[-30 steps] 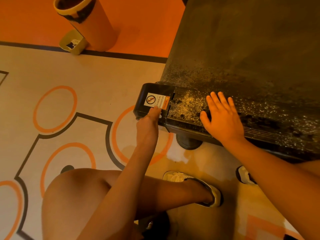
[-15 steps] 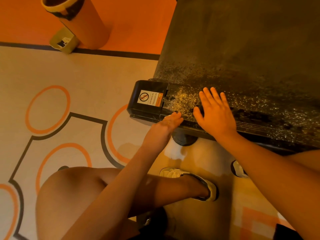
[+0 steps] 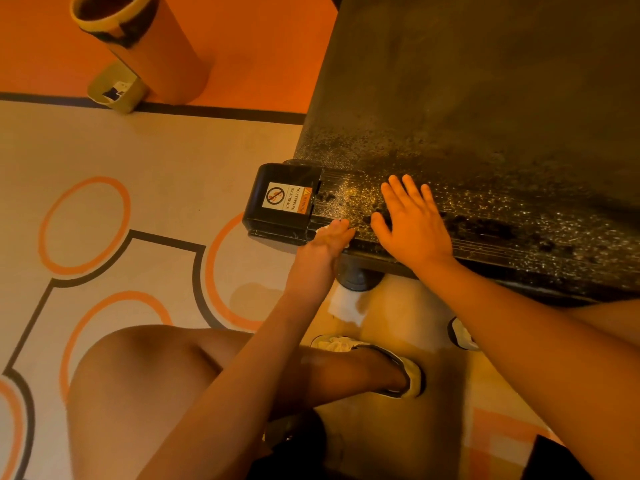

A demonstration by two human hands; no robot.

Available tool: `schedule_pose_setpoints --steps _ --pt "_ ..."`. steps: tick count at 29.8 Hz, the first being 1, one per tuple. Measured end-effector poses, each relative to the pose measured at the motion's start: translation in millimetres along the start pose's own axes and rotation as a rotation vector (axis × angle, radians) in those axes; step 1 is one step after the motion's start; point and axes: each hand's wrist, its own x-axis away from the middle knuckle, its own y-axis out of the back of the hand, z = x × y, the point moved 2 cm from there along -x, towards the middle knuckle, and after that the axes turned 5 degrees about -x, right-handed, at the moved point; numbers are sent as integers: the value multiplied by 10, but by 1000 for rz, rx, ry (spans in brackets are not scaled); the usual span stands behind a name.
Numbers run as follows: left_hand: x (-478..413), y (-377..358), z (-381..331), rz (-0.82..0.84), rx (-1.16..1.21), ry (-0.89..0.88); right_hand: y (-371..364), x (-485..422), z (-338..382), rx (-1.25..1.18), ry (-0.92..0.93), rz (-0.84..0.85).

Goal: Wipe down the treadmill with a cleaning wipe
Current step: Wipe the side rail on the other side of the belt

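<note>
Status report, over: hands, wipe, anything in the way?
Left hand pressing wipe on treadmill rear edge. Right hand flat on top beside it. Dark crumbs right of that hand.

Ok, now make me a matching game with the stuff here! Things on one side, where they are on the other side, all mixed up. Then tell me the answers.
Things:
1. right hand
2. warning sticker
3. bin
4. left hand

Places:
A. standing on the orange floor
B. flat on the speckled treadmill deck
C. stuck on the black end cap
D. on a white wipe at the deck's near edge

Pairs: 1-B, 2-C, 3-A, 4-D.
</note>
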Motion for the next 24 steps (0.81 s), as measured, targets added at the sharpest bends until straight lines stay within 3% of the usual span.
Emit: schedule_pose_setpoints --steps 3,5,8,13,15,20,24 --pt "-58 56 -84 60 -42 26 103 2 -56 -66 8 -7" --pt "-90 112 -57 111 -99 14 250 83 -219 -89 -13 -97" --pt "-56 170 -19 1 -60 -84 419 316 -640 -80 -57 -184" --pt "4 154 -136 -131 15 -38 335 619 -1133 9 -58 -48" --pt "-9 123 -195 -150 -30 -36 293 633 -1132 13 -54 -79" --pt "-123 -59 -621 153 -121 36 292 654 -1101 -19 -66 -127" --pt "-92 -81 -666 156 -113 -22 302 647 -1100 -22 -60 -133"
